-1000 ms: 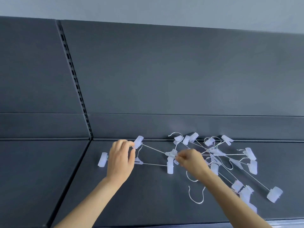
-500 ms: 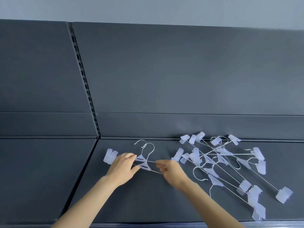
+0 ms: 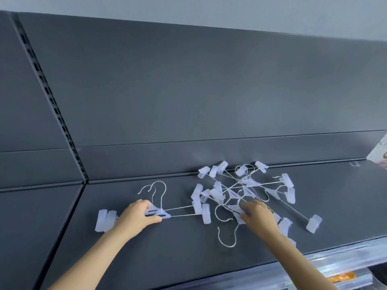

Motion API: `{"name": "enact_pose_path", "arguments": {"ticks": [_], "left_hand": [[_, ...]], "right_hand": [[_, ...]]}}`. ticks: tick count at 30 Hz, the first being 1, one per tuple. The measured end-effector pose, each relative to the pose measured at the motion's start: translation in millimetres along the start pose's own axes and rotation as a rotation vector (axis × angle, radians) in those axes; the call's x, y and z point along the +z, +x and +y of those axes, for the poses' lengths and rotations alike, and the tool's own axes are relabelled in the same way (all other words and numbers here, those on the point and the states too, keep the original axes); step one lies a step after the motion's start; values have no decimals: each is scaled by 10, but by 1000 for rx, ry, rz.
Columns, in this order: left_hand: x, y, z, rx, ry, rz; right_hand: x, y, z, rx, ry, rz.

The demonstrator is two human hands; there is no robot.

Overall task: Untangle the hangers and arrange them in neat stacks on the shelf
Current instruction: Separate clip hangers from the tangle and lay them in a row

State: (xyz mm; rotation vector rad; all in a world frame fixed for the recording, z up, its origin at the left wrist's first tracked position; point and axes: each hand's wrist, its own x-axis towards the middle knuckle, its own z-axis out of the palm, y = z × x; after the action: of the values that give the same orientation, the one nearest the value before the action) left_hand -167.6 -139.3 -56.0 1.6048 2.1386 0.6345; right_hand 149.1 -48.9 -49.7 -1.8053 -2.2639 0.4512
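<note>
Head cam | my L hand [image 3: 136,216] grips 2 stacked hangers [image 3: 162,213] mid-bar, left on shelf [image 3: 167,252] | my R hand [image 3: 258,217] curled into tangled pile [image 3: 247,183] at right, grip can't tell

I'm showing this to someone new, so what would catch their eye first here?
The tangle of white clip hangers on the right of the dark shelf, with the right hand in it. To its left, the left hand holds a neat pair of hangers flat.

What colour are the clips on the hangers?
The clips are frosted, see-through pale lilac-white. The head view shows this.
</note>
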Motion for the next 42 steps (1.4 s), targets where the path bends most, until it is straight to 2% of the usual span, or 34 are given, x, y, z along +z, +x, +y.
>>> {"name": "enact_pose_path", "arguments": {"ticks": [3,7,11,17,21,24,26,31,35,42], "left_hand": [[-24,-10,-47,-9,-72,5],[-59,-47,-89,9,-103,44],[-112,-91,-106,27,-83,80],[-202,-96,-126,32,-128,137],[-256,-90,-64,50,-148,179],[-298,-105,-53,53,-163,213],[-343,-138,-83,35,-213,246],[-563,-388,-173,-30,-224,338],[-819,-659,-362,-61,-120,373],[-1335,-1057,-1053,-159,-36,402]], "right_hand": [[18,94,-78,34,11,126],[10,275,-267,75,11,40],[-61,425,-381,116,217,-30],[-478,579,-384,-69,420,-18],[-511,592,-386,-140,404,-172],[-539,570,-473,-94,729,-273],[-556,569,-539,-35,911,-267],[-597,545,-857,-12,926,-171],[-634,437,-1263,12,961,-214],[-270,169,-1972,-93,1000,-342]]}}
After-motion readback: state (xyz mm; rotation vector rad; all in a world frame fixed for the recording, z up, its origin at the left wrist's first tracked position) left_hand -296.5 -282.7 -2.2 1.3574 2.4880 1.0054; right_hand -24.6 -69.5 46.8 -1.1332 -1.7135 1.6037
